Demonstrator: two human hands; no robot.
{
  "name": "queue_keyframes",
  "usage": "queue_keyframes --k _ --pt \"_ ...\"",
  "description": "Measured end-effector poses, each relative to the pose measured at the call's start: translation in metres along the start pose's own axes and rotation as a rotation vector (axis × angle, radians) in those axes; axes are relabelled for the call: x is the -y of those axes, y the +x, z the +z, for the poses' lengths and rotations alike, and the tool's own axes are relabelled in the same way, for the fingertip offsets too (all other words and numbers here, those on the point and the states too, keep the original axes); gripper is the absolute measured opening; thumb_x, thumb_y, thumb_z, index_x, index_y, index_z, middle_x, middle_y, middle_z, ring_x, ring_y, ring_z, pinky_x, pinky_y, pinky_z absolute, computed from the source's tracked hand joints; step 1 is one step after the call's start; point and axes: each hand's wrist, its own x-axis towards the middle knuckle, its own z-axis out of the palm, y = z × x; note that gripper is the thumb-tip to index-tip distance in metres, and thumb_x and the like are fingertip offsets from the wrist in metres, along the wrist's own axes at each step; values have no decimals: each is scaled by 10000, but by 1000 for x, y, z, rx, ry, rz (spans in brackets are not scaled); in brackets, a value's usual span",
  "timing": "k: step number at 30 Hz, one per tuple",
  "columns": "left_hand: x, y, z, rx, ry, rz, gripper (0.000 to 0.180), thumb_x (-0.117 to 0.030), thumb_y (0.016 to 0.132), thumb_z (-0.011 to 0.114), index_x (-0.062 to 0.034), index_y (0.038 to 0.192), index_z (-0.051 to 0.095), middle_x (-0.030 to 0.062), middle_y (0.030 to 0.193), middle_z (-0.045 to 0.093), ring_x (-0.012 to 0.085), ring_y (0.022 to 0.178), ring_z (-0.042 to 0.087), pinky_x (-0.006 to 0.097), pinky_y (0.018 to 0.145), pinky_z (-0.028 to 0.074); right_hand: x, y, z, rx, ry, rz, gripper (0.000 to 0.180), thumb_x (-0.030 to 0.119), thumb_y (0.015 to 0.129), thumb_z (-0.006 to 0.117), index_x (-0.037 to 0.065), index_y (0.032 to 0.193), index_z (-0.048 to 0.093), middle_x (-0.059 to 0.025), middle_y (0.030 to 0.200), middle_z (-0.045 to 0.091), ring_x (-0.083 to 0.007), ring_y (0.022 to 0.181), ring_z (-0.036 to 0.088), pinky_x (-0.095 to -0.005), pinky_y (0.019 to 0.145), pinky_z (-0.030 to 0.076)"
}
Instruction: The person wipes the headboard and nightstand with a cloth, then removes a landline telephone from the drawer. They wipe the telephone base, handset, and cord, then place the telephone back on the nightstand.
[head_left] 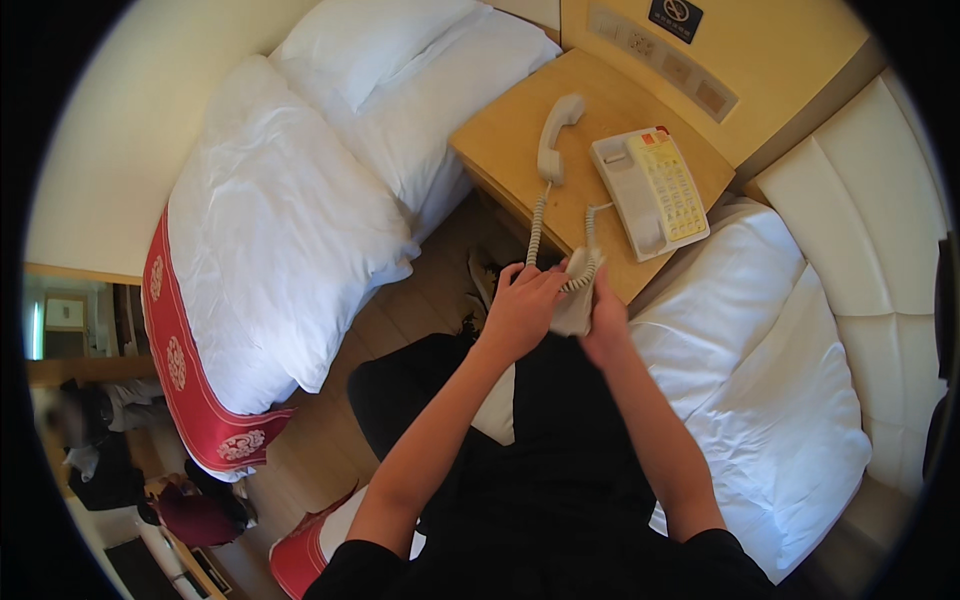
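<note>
- The left hand [522,305] is curled, fingertips pinching the coiled cord [537,225] where it meets a pale cloth [577,300].
- The right hand [604,318] sits just beside the left, fingers closed around that cloth, which is bunched between both hands.
- The cord runs up and away from the left hand to the handset [556,135], lying loose on the wooden nightstand [500,140].
- The phone base [650,190] stands just beyond the right hand, its cradle empty.
- A white bed [280,220] with a red runner [185,385] lies well off to the left hand's side; another bed [780,400] is beside the right forearm.
</note>
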Motion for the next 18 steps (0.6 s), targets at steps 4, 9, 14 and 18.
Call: queue_keyframes --k 4,9,14,18 --pt "-17 7 -2 101 94 -37 240 -128 911 614 -68 1144 607 69 885 666 260 890 626 433 953 404 -34 -21 6 -70 -147 -114 455 355 1113 302 36 1387 476 -137 1366 554 -234 1249 543 -369 1082 431" --pt "-28 2 4 191 168 59 540 -64 896 557 6 1423 461 118 913 655 278 924 620 457 954 413 -19 -16 15 -86 -137 -201 417 308 1111 333 2 1365 458 -146 1333 569 -249 1211 560 -384 1049 451" --pt "-30 4 -1 288 45 113 563 -30 898 551 21 1444 423 140 960 650 301 963 604 416 997 438 1 -3 4 -190 -111 -243 345 293 1092 407 5 1241 524 -122 1101 628 -234 1018 611 -388 920 513" --pt "-33 -2 -6 366 -56 2 404 -66 906 615 -24 1304 553 114 966 649 299 971 596 396 1044 430 32 16 -26 -205 86 -280 321 308 1088 430 18 1159 549 -99 960 611 -231 873 605 -397 810 544"
